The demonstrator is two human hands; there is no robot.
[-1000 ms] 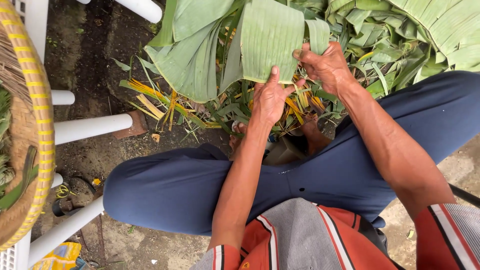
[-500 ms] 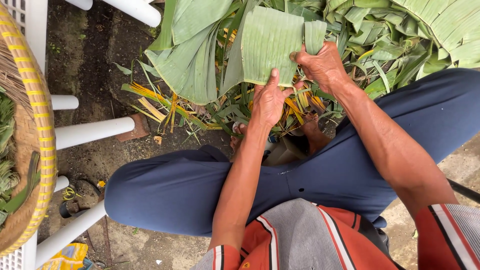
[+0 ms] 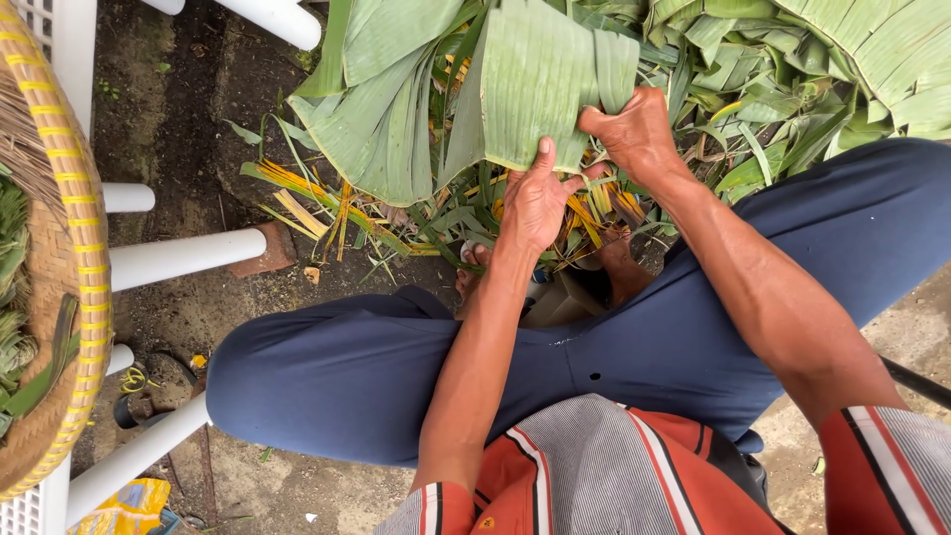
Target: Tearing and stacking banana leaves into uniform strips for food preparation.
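From my feed the biggest thing is the person's own lap, dark navy trousers (image 3: 634, 347) stretched across bent knees, filling the middle and hiding much of the ground below the hands. Beyond the knees lies a broad heap of cut green banana leaves (image 3: 792, 69), spread over the top of the view, with yellowed dry strips (image 3: 327, 203) trailing out of it onto the dark soil. At the left edge stands a round woven bamboo tray with a yellow-banded rim (image 3: 74, 198), resting on a white plastic chair whose legs (image 3: 183, 256) reach toward the heap (a few green scraps lie in the tray). The piece being worked is a wide folded section of ribbed green banana leaf (image 3: 540, 84), held up above the heap and just past the knees. The left hand (image 3: 535, 203) presses against its lower edge, fingers extended and thumb up on the leaf. The right hand (image 3: 634, 134) has its fingers curled shut, pinching the leaf's right edge. Below the hands, bare toes (image 3: 474, 266) show between the leaf litter.
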